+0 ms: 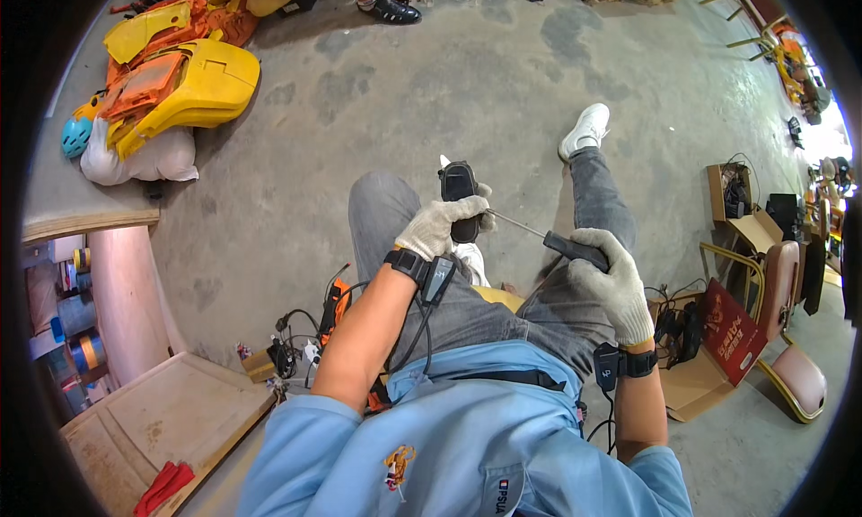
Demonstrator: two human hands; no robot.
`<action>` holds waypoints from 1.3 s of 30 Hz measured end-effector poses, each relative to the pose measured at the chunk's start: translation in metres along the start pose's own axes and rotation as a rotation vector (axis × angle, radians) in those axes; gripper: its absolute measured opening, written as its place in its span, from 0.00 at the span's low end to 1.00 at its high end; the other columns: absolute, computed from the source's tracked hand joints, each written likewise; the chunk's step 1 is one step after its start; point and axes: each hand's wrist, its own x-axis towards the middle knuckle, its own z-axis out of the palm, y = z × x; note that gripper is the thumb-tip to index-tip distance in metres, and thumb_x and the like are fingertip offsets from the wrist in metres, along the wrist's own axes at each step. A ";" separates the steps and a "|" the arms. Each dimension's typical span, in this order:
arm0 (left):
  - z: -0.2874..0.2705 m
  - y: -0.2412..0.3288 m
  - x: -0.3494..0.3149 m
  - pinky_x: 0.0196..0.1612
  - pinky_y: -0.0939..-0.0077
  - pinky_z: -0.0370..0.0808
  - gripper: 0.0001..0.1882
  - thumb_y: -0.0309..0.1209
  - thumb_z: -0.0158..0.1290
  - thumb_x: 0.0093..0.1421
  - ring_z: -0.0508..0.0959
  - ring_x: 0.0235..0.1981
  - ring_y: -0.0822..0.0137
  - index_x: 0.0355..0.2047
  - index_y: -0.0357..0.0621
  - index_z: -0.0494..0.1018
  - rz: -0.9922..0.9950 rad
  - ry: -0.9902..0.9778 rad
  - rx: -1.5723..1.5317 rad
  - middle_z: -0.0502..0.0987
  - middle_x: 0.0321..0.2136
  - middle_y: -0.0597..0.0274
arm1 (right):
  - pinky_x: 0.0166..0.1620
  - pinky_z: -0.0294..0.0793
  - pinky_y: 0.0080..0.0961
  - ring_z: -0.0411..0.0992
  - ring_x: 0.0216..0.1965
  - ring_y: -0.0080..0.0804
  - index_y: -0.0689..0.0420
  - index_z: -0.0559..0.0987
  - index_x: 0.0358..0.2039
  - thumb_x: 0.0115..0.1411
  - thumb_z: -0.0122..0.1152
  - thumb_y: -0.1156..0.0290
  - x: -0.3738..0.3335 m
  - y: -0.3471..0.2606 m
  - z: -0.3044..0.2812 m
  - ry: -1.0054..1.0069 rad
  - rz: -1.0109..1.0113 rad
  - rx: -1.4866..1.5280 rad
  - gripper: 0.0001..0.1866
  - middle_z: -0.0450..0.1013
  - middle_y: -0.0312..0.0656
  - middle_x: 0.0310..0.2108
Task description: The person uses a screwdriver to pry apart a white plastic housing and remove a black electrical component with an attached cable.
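My left hand (435, 227), in a pale knitted glove, is closed around a black oblong device (459, 182) held above my lap. The kind of device I cannot make out. My right hand (614, 282), gloved the same way, grips the dark handle of a screwdriver (573, 247). Its thin metal shaft points left, and the tip ends at the fingers of my left hand beside the device. Whether the tip touches the device is hidden there. Both wrists carry black strapped-on units with cables.
A cardboard box (700, 384) with black cables and a red panel (718, 331) stands at my right, near fallen chairs (798, 380). Yellow and orange plastic shells (202, 84) are piled far left. A wooden board (171, 409) with a red cloth lies near left. Another person's shoe (391, 10) shows at the top.
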 end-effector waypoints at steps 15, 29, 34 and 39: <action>-0.007 -0.010 0.008 0.45 0.67 0.85 0.20 0.30 0.66 0.66 0.88 0.37 0.58 0.56 0.35 0.77 0.058 0.047 -0.113 0.86 0.36 0.51 | 0.37 0.77 0.19 0.75 0.33 0.18 0.62 0.79 0.57 0.66 0.67 0.71 -0.001 -0.013 0.019 0.128 0.120 0.239 0.20 0.79 0.37 0.39; -0.009 -0.007 0.011 0.48 0.64 0.87 0.18 0.30 0.61 0.69 0.88 0.39 0.56 0.56 0.33 0.76 0.017 0.002 -0.151 0.85 0.39 0.50 | 0.38 0.76 0.20 0.73 0.34 0.17 0.62 0.79 0.58 0.66 0.66 0.72 -0.001 -0.015 0.015 0.139 0.087 0.194 0.20 0.78 0.36 0.38; -0.013 -0.010 0.013 0.48 0.63 0.87 0.17 0.29 0.59 0.70 0.88 0.39 0.57 0.55 0.32 0.76 0.022 -0.022 -0.177 0.84 0.39 0.50 | 0.36 0.76 0.20 0.73 0.33 0.17 0.62 0.79 0.57 0.68 0.65 0.71 0.002 -0.011 0.016 0.178 0.047 0.188 0.18 0.78 0.36 0.37; -0.012 -0.009 0.010 0.46 0.64 0.86 0.18 0.31 0.62 0.70 0.88 0.39 0.58 0.55 0.33 0.77 0.003 -0.024 -0.139 0.85 0.37 0.52 | 0.37 0.76 0.19 0.74 0.33 0.17 0.61 0.80 0.56 0.68 0.65 0.71 0.003 -0.008 0.015 0.174 0.049 0.182 0.17 0.77 0.35 0.37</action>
